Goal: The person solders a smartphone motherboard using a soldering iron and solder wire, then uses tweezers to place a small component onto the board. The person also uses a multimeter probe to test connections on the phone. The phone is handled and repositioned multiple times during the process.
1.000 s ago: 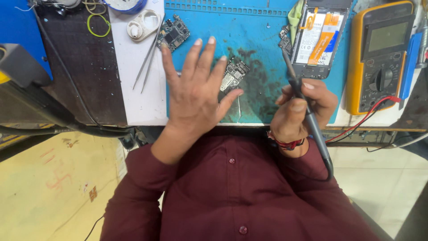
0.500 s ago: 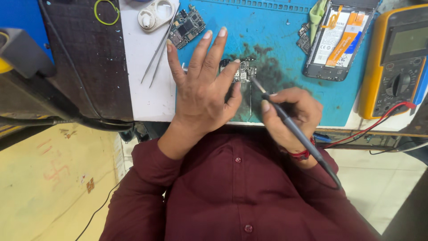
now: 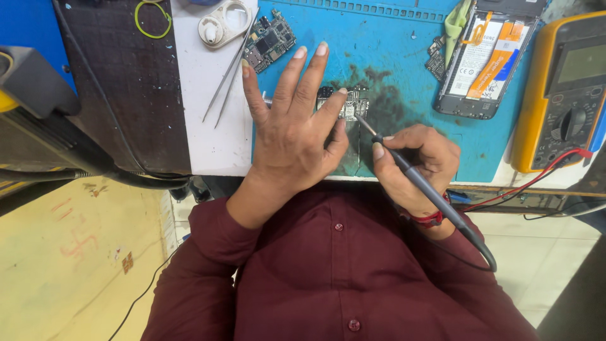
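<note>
Soldering iron tip on a small circuit board, left hand pinning the board flat.

I see the left hand (image 3: 291,136) spread open, fingers released and grasping nothing, palm and thumb pressing the small circuit board (image 3: 348,104) onto the blue mat (image 3: 404,57), I judge to keep it from sliding under the tip. The right hand (image 3: 416,165) is clenched pen-style around the soldering iron (image 3: 421,186), tip apparently touching the board's right edge; contact is hard to confirm. Tweezers (image 3: 228,72) and a second board (image 3: 269,39) lie near the left fingertips; the opened phone (image 3: 483,60) and yellow multimeter (image 3: 558,95) sit well apart, right.
</note>
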`<state>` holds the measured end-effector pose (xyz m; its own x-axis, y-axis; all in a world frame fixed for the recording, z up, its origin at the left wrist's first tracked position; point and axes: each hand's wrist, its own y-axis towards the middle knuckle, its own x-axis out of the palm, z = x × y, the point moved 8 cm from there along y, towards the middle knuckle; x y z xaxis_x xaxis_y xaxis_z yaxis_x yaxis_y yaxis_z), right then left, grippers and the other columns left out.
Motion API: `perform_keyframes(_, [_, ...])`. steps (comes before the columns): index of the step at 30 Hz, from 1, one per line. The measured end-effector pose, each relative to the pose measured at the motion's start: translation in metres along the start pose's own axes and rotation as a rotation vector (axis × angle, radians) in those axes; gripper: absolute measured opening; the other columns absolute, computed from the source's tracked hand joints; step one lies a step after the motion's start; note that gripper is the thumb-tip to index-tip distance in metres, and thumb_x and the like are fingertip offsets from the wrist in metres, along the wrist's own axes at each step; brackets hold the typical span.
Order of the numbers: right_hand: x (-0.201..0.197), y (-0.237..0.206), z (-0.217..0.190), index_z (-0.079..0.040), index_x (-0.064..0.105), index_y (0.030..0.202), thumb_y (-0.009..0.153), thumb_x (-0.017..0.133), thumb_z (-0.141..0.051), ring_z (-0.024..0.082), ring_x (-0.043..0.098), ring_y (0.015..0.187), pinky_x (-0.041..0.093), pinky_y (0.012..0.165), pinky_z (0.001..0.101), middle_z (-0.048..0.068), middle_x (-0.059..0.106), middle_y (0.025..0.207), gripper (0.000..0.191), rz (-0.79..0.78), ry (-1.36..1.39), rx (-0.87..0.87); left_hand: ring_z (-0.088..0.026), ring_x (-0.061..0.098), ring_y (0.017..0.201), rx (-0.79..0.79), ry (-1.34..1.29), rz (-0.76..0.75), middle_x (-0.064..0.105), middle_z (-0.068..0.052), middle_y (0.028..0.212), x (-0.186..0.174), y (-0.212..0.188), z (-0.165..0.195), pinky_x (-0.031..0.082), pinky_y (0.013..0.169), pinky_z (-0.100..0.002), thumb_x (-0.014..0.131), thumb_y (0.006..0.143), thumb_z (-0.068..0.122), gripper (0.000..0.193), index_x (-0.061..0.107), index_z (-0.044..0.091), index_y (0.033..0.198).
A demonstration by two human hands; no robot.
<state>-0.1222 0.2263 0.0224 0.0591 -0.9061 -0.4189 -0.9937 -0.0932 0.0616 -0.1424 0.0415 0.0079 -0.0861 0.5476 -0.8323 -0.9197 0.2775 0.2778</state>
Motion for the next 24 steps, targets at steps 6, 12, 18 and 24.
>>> perform_keyframes(6, [-0.0016,0.0004,0.0000,0.000,0.062,0.100,0.096,0.075,0.002,0.005,0.059,0.066,0.045,0.060,0.0194,0.006,0.067,0.081,0.014,0.013,0.019,0.019,-0.031,0.035,0.155,0.009,0.014,0.007,0.041,-0.016,0.164,-0.0014,0.0019,0.0005,-0.003,0.126,-0.069,0.071,0.097,0.027,0.026,0.077,0.014,0.118])
perform_keyframes(12, [-0.0040,-0.0015,0.0038,0.001,0.062,0.098,0.095,0.075,0.002,0.003,0.055,0.062,0.041,0.056,0.0185,0.004,0.066,0.081,0.013,0.040,-0.018,0.082,-0.032,0.036,0.154,0.007,0.009,-0.001,0.043,-0.017,0.163,-0.0024,0.0017,0.0020,-0.003,0.125,-0.069,0.071,0.096,0.027,0.026,0.077,0.013,0.117])
perform_keyframes(18, [-0.0050,-0.0013,0.0012,0.001,0.063,0.098,0.095,0.075,0.001,0.003,0.057,0.063,0.042,0.057,0.0185,0.003,0.067,0.083,0.013,0.059,-0.034,0.069,-0.032,0.036,0.154,0.007,0.017,-0.005,0.043,-0.017,0.163,-0.0031,0.0020,0.0027,-0.003,0.125,-0.070,0.070,0.097,0.028,0.027,0.077,0.013,0.118])
perform_keyframes(24, [-0.0052,-0.0017,0.0005,0.001,0.063,0.098,0.095,0.076,0.001,0.003,0.059,0.065,0.043,0.058,0.0186,0.003,0.068,0.084,0.013,0.076,-0.058,0.046,-0.032,0.036,0.153,0.010,0.012,0.002,0.043,-0.017,0.163,-0.0041,0.0010,0.0042,-0.003,0.125,-0.070,0.070,0.096,0.028,0.030,0.078,0.014,0.121])
